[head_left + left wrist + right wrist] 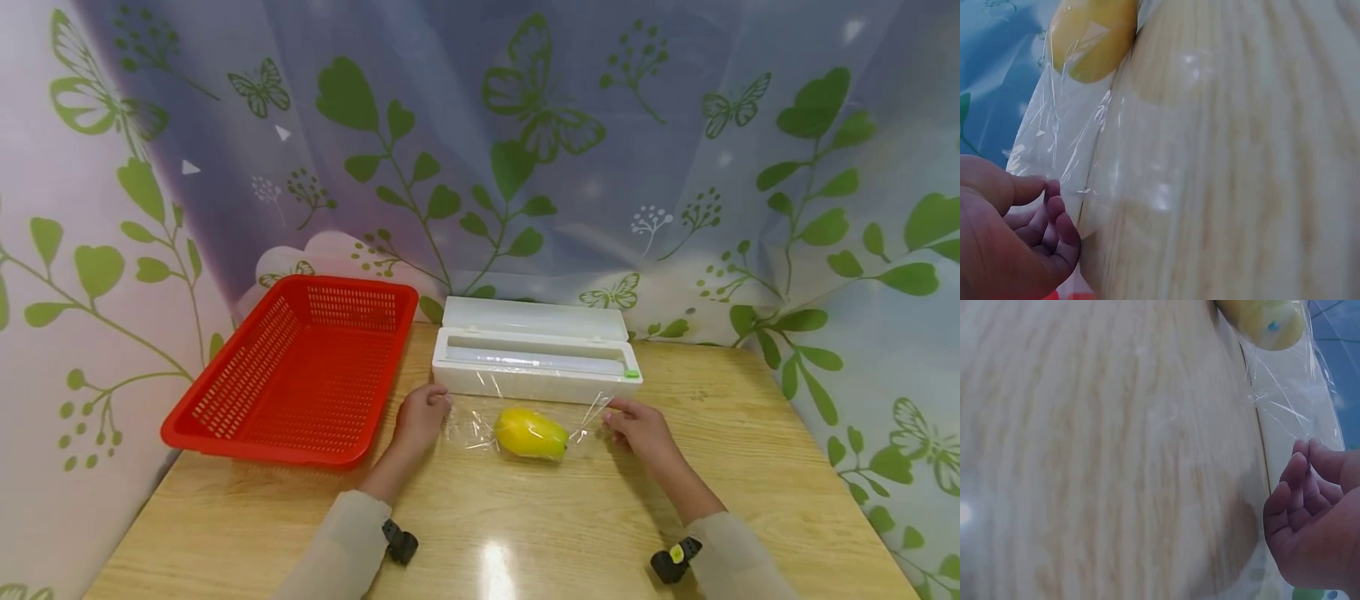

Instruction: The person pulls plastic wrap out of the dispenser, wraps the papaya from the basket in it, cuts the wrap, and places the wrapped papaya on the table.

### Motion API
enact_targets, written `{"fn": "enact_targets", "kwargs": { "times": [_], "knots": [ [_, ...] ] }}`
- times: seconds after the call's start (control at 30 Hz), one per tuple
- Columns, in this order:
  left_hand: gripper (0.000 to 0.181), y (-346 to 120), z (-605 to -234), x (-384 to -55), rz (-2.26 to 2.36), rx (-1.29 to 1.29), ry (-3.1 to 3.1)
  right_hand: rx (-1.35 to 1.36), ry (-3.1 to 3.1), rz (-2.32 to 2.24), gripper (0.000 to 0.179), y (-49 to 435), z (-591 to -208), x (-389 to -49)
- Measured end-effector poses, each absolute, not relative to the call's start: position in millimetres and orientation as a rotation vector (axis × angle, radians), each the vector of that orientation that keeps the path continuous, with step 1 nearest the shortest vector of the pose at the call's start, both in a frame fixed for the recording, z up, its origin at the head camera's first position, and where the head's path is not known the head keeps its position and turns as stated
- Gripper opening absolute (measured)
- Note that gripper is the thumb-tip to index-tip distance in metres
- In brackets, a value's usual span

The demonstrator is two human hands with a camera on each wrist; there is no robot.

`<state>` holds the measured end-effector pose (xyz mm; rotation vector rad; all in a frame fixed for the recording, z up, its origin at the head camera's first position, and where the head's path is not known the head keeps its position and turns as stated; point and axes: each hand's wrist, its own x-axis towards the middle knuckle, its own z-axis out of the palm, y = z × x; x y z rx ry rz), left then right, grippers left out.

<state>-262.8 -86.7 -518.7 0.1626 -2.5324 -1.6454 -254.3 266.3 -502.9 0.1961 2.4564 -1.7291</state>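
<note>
A plump yellow fruit [531, 433] with a small green tip lies in the middle of the table, under a clear sheet of cling film [471, 429]. To its left, my left hand [422, 415] pinches one upper corner of the film between thumb and forefinger. My right hand [639, 423] pinches the opposite corner, on the fruit's right. Between both hands the film is drawn out in creases, as the left wrist view shows over the fruit [1092, 39]. Just behind stands a white cling film dispenser [536, 385] with its lid raised and a roll [534, 359] inside.
On the left of the wooden table [480, 517] stands a red plastic basket [330, 354] with slotted sides, close to my left hand. A patterned curtain [465, 150] hangs behind the table and along both sides. The dispenser carries a green slider [632, 374] at its right end.
</note>
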Motion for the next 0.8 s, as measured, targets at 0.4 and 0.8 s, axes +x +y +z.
{"fn": "enact_targets", "kwargs": {
  "times": [0.4, 0.8],
  "knots": [
    [0.013, -90.7, -522.3, -269.1, -1.605, 0.133, -2.606, 0.261, 2.394, -1.779, 0.033, 267.5, -505.0, -257.4],
    [0.011, -94.9, -524.4, -272.3, -1.553, 0.113, -2.632, 0.274, 2.414, -1.782, 0.021, 270.7, -507.9, -256.3]
  ]
}}
